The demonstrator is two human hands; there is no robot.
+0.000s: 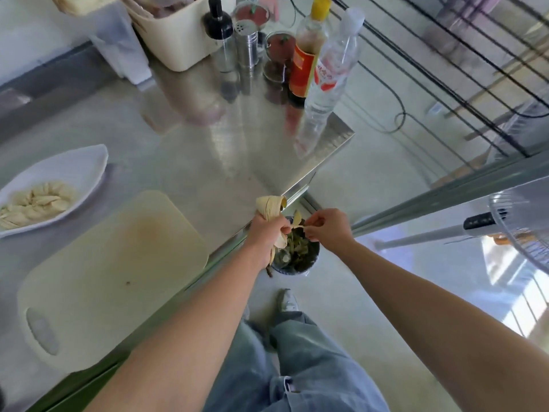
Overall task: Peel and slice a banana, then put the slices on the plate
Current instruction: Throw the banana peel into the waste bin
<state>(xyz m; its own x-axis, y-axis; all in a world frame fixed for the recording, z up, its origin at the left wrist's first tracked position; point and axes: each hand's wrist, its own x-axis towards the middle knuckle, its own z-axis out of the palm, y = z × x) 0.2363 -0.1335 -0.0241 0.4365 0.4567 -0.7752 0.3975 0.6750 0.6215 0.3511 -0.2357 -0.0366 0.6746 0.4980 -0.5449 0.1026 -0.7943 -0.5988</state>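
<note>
Item: left hand [269, 233]. Fingers curled round a bundle of banana peel [269, 207]; the pale inner side of the peel faces out above the fist, and the stem end hangs below the wrist.

Item: right hand [326, 228]. Just beside the left hand, thumb and fingertips pinching the end of a thin peel strip [297, 220] that runs across to the bundle.

Item: waste bin [309, 263]. Round, dark-lined, on the floor directly beneath both hands, just off the worktop corner; greenish scraps inside.

Item: worktop [208, 144]. Polished steel, lying left of and beyond the hands.

Item: cutting board [104, 263]. Cream plastic, on the worktop near the left forearm, left of the hands; faint brown staining on its face.

Item: plate [74, 162]. White, boat-shaped, well left of the hands, beyond the board's far corner.

Item: banana slices [35, 203]. Heaped pale pieces inside the plate.

Item: condiment group, far beyond the hands at the worktop's back edge. Yellow-capped bottle [309, 55], clear bottle [332, 69], steel shaker [246, 43], black-topped dispenser [219, 28], cream tub [178, 40].

Item: fan [520, 227]. On the floor, well right of the right hand.

Item: jeans [297, 367] and shoe [286, 300], below the hands.
</note>
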